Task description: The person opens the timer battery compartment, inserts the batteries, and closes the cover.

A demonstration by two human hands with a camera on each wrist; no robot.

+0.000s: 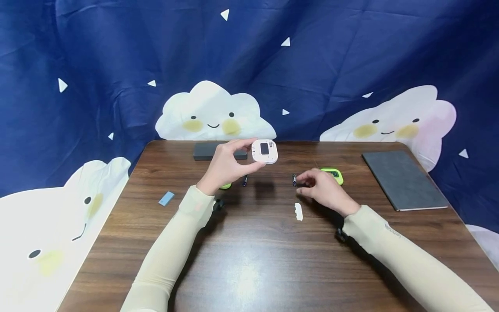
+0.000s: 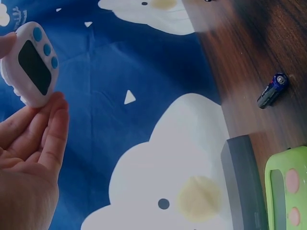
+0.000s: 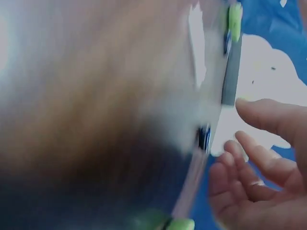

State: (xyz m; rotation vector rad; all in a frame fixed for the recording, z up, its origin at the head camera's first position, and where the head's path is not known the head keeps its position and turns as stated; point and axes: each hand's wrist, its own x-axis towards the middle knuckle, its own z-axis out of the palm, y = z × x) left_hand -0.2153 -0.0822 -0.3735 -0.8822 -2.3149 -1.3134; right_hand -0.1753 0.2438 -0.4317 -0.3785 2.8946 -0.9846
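Wood table point(image 1: 249, 260): dark brown grain, the near half bare in front of my sleeves; its left, right and far edges all show against the blue cloud cloth point(image 1: 117, 65).
Notebook point(image 1: 403, 180): grey, flat by the table's right edge, well apart from my hands.
Dark block point(image 1: 206, 151): grey slab at the far edge, behind my left hand.
Left hand point(image 1: 226, 167): lifted above the table, thumb and fingertips pinching the white timer point(image 1: 265, 151) by its side, held off the wood over the far middle; the left wrist view shows its dark screen and three blue buttons.
Right hand point(image 1: 325, 190): low over the table, fingers loosely curled and holding nothing, beside a battery point(image 1: 294, 179).
Green timer point(image 1: 333, 174): just behind my right hand.
Second green item point(image 1: 225, 186): mostly hidden under my left hand.
Second battery point(image 1: 244, 180): lies near my left hand.
White cover point(image 1: 298, 211): small piece just near my right hand.
Blue slip point(image 1: 166, 198): alone toward the left edge.
Writing: none I can read.
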